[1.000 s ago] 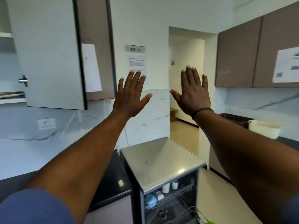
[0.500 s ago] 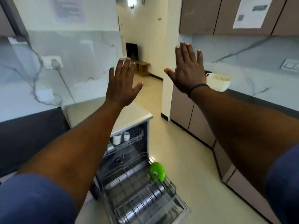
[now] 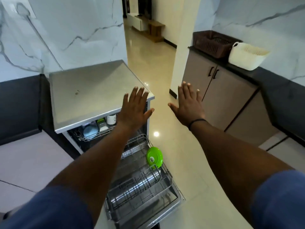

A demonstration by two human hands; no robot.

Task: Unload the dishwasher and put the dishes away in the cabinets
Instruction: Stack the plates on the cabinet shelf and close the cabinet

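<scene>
Steel wire lower rack [image 3: 140, 187] sat pulled out over the dropped dishwasher door [image 3: 173, 202], nearest of all, carrying just one green lid [image 3: 154, 157] stood on edge at its far right corner. Further back, the upper rack [image 3: 92, 134] held one pale blue bowl [image 3: 90, 131] and one white cup [image 3: 111, 119], plus a greenish item I couldn't make out. Both hands were up, holding nothing: left hand [image 3: 134, 108] and right hand [image 3: 189, 104], fingers straight, thumbs spread. Far right counter had two baskets, one brown [image 3: 212, 43], one white [image 3: 245, 57].
</scene>
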